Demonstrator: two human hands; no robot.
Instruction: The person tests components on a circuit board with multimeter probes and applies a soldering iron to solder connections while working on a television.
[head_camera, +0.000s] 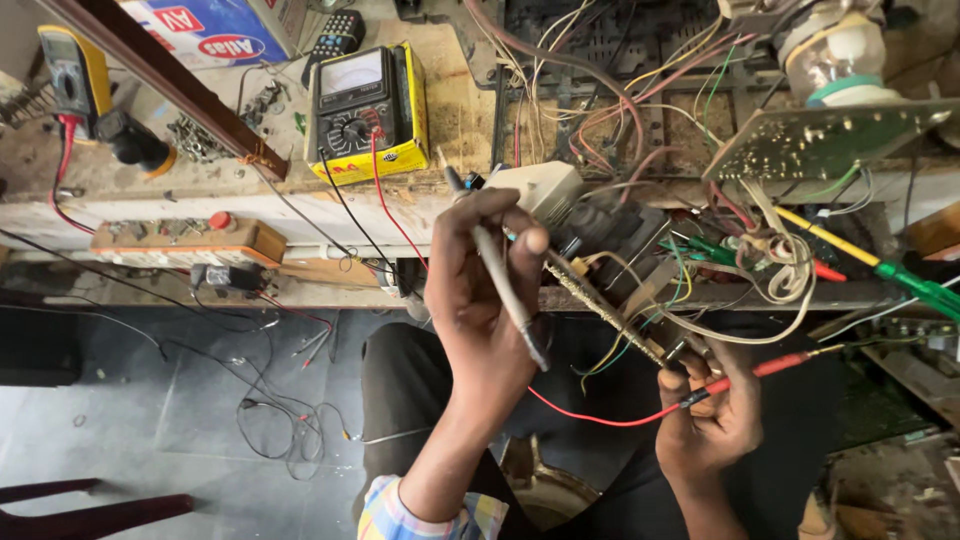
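I see my left hand (485, 300) raised in the middle of the view, fingers curled shut around a thin grey probe (505, 290) that runs slantwise across the palm, its dark tip pointing down and to the right. My right hand (710, 410) sits lower and to the right, closed on a red test probe (775, 367) whose red lead (600, 418) loops back under the left wrist. Between the two hands lies a narrow circuit strip (605, 312) with yellow, green and white wires, reaching from beside the left thumb down to the right fingers; I cannot tell whether either probe tip touches it. Beyond, on the tabletop (455, 110), stands a yellow-cased analogue meter (365, 110), well apart from both hands, and a green circuit board (820, 135) lies at upper right.
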